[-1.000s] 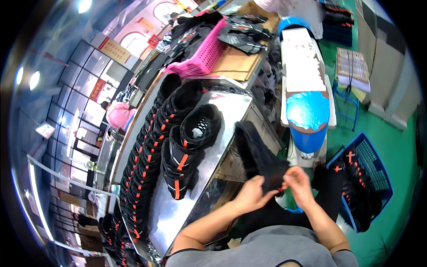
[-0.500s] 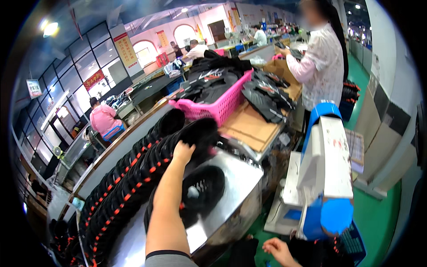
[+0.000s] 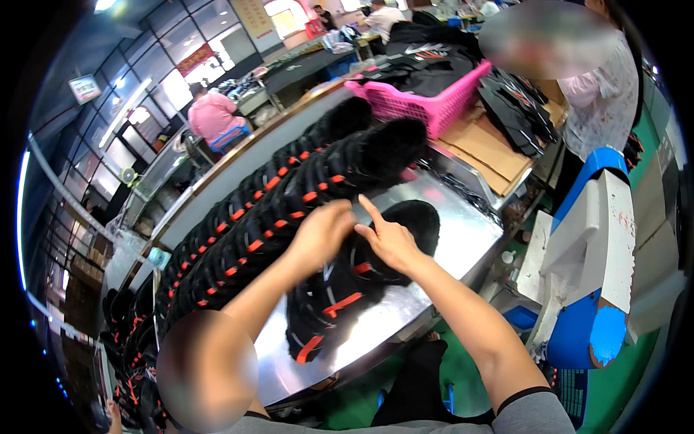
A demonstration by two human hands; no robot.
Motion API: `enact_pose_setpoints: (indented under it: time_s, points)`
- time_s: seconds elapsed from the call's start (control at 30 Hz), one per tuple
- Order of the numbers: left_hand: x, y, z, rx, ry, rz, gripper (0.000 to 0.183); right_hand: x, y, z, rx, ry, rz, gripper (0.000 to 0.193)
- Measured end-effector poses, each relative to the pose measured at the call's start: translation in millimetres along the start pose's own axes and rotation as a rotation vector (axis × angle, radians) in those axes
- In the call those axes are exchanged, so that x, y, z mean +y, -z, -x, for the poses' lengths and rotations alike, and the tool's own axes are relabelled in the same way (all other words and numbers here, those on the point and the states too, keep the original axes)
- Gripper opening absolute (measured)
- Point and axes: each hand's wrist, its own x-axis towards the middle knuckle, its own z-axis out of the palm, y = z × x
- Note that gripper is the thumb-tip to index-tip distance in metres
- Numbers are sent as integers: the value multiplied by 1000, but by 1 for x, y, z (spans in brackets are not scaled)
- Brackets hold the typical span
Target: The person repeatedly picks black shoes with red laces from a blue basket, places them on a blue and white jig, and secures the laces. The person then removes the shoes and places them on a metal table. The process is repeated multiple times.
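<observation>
Black shoe uppers (image 3: 329, 293) with red-orange tabs lie in a short overlapping row on the shiny metal tabletop (image 3: 463, 224). Over the far part of this row is my right hand (image 3: 394, 244), its index finger stretched out and its thumb apart; its other fingers are partly hidden against the dark material. Close beside it, my left hand (image 3: 329, 228) is bent at the fingers and smeared by motion, so its hold cannot be made out. Just beyond my left hand runs a long nested row of similar uppers (image 3: 289, 202), with a second row (image 3: 275, 173) behind it.
A pink basket (image 3: 441, 108) heaped with flat black pieces stands at the back, beside cardboard (image 3: 481, 148) bearing more pieces. To the right is a white and blue machine (image 3: 596, 246). A person (image 3: 611, 94) stands at far right; another in pink (image 3: 213, 116) sits beyond the partition.
My left hand has left the end of the long row and come down toward the short row. My right hand has risen from the lower right to those uppers. The view has shifted.
</observation>
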Motion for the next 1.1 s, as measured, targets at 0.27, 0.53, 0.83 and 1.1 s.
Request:
enact_pose_setpoints:
  time_s: [0.27, 0.53, 0.83, 1.1]
  points:
    - [6, 4, 103, 87, -172, -186, 52, 34, 1, 94, 373, 215, -587, 16]
    - [81, -161, 144, -526, 641, 1396, 75, 72, 50, 360, 31, -83, -1243, 25]
    - [170, -310, 188, -855, 488, 1626, 32, 155, 43, 460, 455, -416, -1084, 43]
    - [165, -396, 167, -733, 492, 1598, 32, 246, 31, 425, 775, -478, -768, 23]
